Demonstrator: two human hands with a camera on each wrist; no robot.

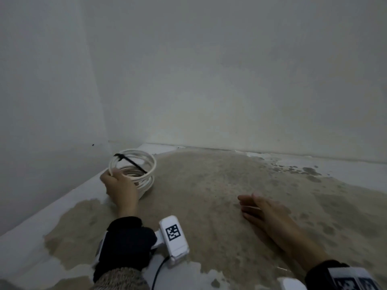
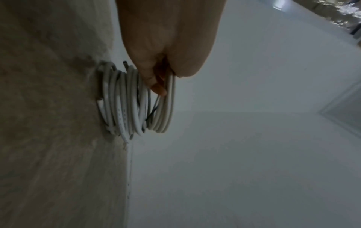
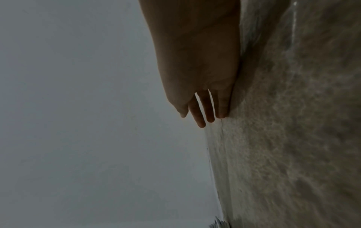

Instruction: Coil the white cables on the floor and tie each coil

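A stack of coiled white cable sits on the floor in the corner of the room. The top coil carries a black tie whose tail lies across its opening. My left hand grips the near-left edge of that top coil; in the left wrist view the fingers curl round a few loops of the coil, above the lower coils. My right hand lies flat on the floor to the right, fingers straight, holding nothing.
White walls meet in the corner just behind the coils. The floor is sandy beige with white painted patches along the wall bases. Both wrists wear white camera units over dark sleeves.
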